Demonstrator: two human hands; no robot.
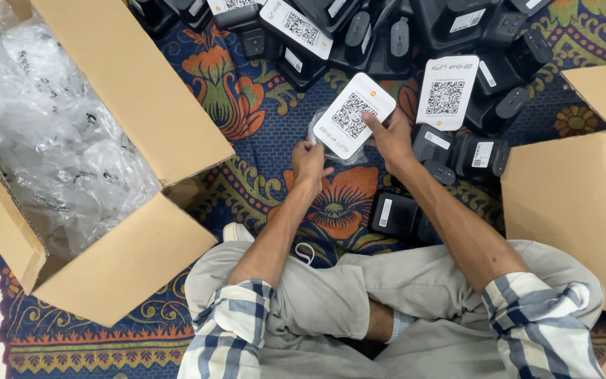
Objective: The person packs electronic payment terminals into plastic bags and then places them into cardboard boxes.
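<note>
Head view: two hands, left hand [308, 160] and right hand [391, 137], hold one white-faced device [353, 114].

Glossy plastic device [353, 114], seemingly film-wrapped

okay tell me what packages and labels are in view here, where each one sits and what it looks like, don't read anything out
White card-faced device: held in left hand and right hand, rounded rectangle, black square code.
Second white-faced device: just right of it, same look.
Black devices: on the patterned cloth, small white labels.
Open cardboard box: left, full of clear plastic bags.
Brown box: right edge.
</note>
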